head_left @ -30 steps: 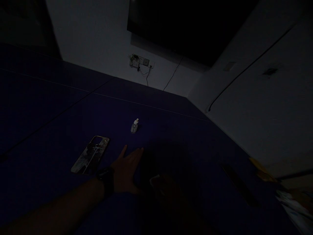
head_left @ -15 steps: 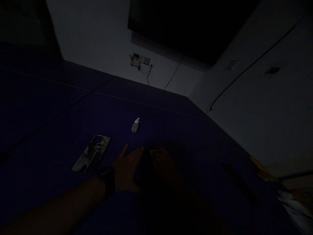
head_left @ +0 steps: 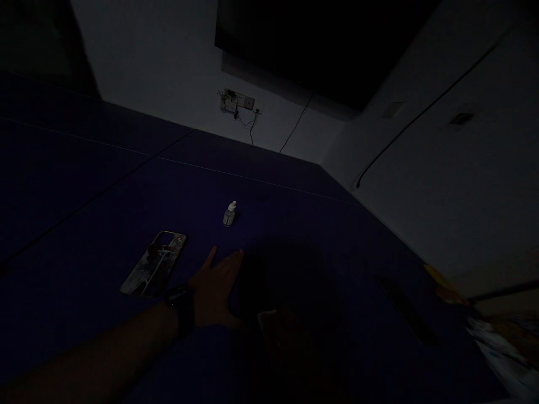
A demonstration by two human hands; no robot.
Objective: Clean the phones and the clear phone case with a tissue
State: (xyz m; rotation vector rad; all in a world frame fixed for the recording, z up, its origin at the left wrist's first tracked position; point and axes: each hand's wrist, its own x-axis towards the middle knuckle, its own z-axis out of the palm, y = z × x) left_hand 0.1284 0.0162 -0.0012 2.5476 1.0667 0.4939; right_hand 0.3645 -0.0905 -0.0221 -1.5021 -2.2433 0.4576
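My left hand, a dark watch on its wrist, lies flat with fingers spread on the dark blue surface. A phone case with a printed picture and a camera cutout lies to its left. Just beyond the fingertips stands a small dropper bottle with a white top. To the right, in deep shadow, my right hand is closed on a small thin white piece, perhaps cloth or paper. Whatever lies in the black area between my hands is too dark to make out.
A long dark flat object lies at the right. Past the right edge are a yellow item and crumpled white material. A screen, sockets and hanging cables are on the walls.
My right hand has drawn back toward me with the white piece, away from my left fingertips. My left hand stays flat in place; the view has shifted slightly.
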